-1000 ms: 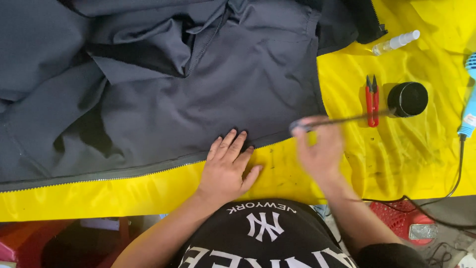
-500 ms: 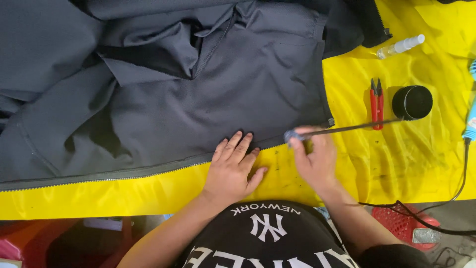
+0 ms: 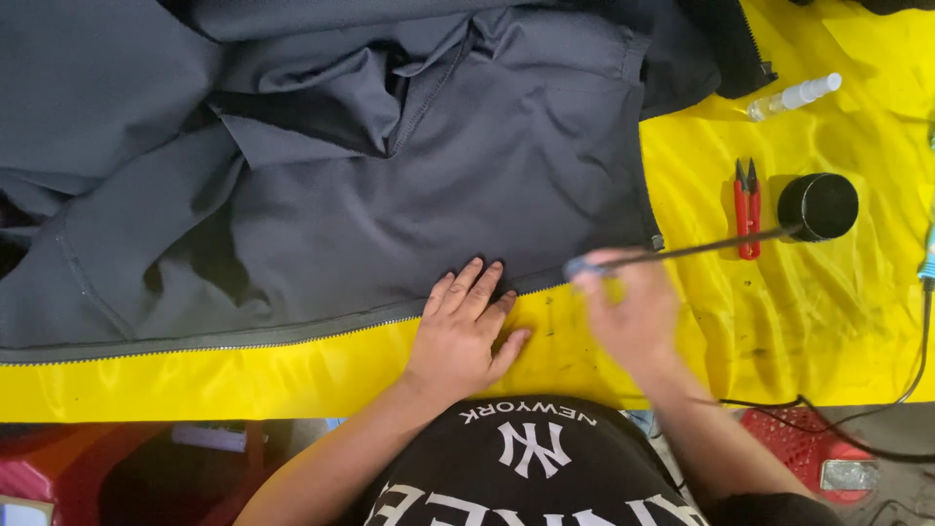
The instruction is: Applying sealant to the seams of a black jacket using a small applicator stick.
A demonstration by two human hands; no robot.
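Yellow table cover (image 3: 799, 331) spans full frame width; its near edge runs along the bottom third, floor below it. Dark grey jacket (image 3: 390, 195) fills upper left + centre, bunched folds at top. Jacket's zipper hem (image 3: 243, 343) runs lower left to centre, slightly rising to the right, ends at approx mid-right near the right hand. Bare yellow strip between hem and table edge, lower left: narrow but open. Right third of the cover mostly open apart from small items.

Left hand (image 3: 466, 331) flat, fingers spread + released, palm on yellow, fingertips over the hem at centre bottom. Right hand (image 3: 628, 317) blurred, just right of the left one, clenched round the end of a thin dark rod (image 3: 701, 250). Rod points right + slightly up, tip reaching the black round pot (image 3: 818, 206) at right edge.

Red snips (image 3: 746, 206) lie upright just left of the pot, rod crossing their lower end. Clear spray bottle (image 3: 794, 96) upper right, well apart from both hands. Black cable (image 3: 916, 360) runs down the far right edge, off the table.
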